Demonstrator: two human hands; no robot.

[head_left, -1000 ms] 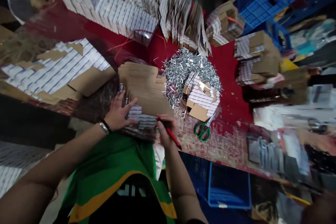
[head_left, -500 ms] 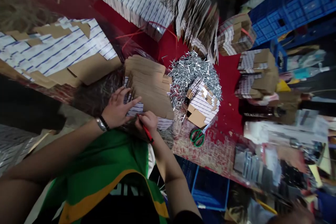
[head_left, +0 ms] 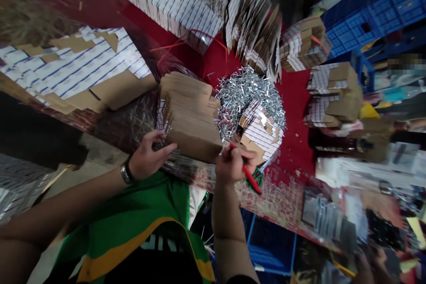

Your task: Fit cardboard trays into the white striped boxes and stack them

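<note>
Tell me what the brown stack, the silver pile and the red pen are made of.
The brown stack looks like corrugated cardboard: matt, with wavy fluted edges showing. The silver pile looks like bright metal, perhaps plated steel, since its small pieces glint. The red pen seems to be glossy plastic, though blur leaves that open.

1. The green-handled scissors [head_left: 255,178] were mostly hidden behind the right hand [head_left: 233,165] and the red marker [head_left: 251,179].
2. The blue crate [head_left: 376,14] was cut off by the top right edge.
3. The packets [head_left: 333,218] at lower right were too blurred to tell apart.
</note>
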